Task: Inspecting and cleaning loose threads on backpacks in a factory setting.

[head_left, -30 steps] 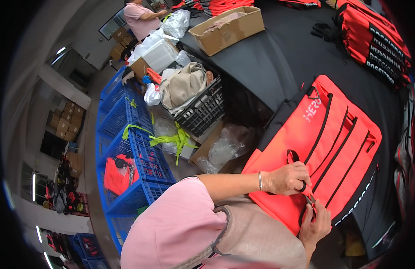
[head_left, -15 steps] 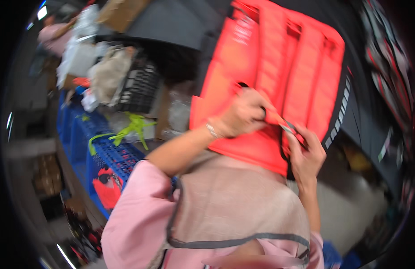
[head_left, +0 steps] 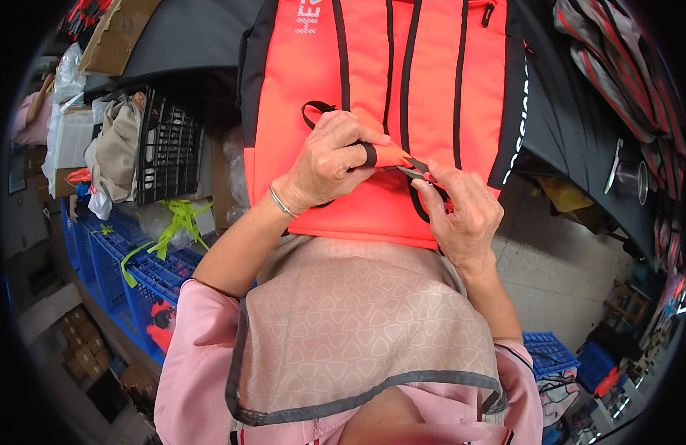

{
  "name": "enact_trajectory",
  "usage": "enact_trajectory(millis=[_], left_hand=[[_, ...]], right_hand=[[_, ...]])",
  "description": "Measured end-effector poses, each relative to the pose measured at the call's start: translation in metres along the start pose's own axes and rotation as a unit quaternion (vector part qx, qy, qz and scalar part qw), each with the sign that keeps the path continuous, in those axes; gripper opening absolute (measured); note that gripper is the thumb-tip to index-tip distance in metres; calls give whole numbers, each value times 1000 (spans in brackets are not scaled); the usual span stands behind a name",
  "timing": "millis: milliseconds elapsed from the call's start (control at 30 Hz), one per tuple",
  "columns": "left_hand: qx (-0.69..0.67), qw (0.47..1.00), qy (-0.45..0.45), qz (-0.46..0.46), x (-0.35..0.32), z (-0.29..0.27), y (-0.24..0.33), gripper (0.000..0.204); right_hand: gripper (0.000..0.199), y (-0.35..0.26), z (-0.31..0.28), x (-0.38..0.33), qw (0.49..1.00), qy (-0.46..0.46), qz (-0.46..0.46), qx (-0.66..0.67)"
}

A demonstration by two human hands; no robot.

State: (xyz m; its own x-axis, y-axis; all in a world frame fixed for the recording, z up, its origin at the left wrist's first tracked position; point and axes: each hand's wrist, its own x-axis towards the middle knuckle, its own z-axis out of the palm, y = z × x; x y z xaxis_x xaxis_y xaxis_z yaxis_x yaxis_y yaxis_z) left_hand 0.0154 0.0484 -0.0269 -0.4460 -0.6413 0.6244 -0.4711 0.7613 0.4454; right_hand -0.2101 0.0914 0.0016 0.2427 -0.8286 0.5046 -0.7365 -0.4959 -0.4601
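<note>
A bright coral backpack (head_left: 298, 81) with black side panels and piping lies on the dark table, its shoulder straps facing up. Near the bag's lower edge, my left hand (head_left: 330, 159) is closed and pinches a coral strap end (head_left: 391, 154). A black band circles one of its fingers. My right hand (head_left: 465, 215) closes around small thread snips (head_left: 414, 173), whose pointed blades reach toward that strap end. Whether the blades touch the fabric I cannot tell. Black webbing (head_left: 313, 111) loops up beside my left hand.
A blue plastic crate (head_left: 109, 259) with yellow-green ribbons (head_left: 176, 222) stands at the left, a black basket (head_left: 172, 148) behind it. On the dark table (head_left: 573, 141) at the right are a metal cup (head_left: 631, 182) and grey-and-red bags (head_left: 606, 67).
The view has shifted, so the backpack sits farther left and straighter. Both hands stay close together at the strap end, and the snips' blades now show plainly.
</note>
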Motion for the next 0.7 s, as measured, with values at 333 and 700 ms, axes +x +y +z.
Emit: enact_trajectory(millis=[333,700], left_hand=[[4,999,-16,-28,1,-2,2,18],[-65,994,-55,-72,1,-6,1,33]], right_hand=[[33,-3,0,3,999,-17,-18,-29],[32,9,8,6,998,-15,-14,67]])
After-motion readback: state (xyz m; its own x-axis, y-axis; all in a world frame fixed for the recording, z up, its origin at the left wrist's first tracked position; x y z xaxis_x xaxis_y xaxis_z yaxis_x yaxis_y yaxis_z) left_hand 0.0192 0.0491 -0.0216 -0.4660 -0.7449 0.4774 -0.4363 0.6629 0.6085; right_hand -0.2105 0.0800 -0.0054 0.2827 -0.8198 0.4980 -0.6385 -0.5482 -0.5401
